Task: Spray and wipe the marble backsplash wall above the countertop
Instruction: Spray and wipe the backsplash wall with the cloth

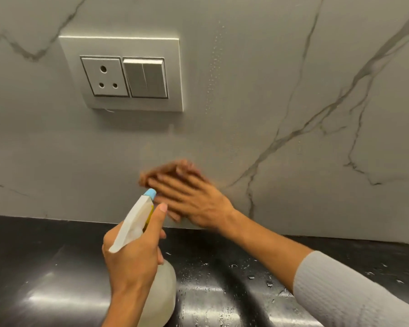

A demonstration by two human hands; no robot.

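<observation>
spray bottle [151, 291] in left grip: translucent white, pale-blue nozzle | backsplash [246, 114] beyond it: grey-white, dark grey veins | countertop [57, 267] beneath: glossy black | right sleeve [354, 291]: ribbed light grey

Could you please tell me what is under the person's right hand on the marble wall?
The right hand lies flat against the marble wall, motion-blurred. Any cloth beneath it is covered and cannot be seen.

The right forearm wears a light grey ribbed sleeve [354, 289]; the left forearm [125, 300] is bare.
</observation>
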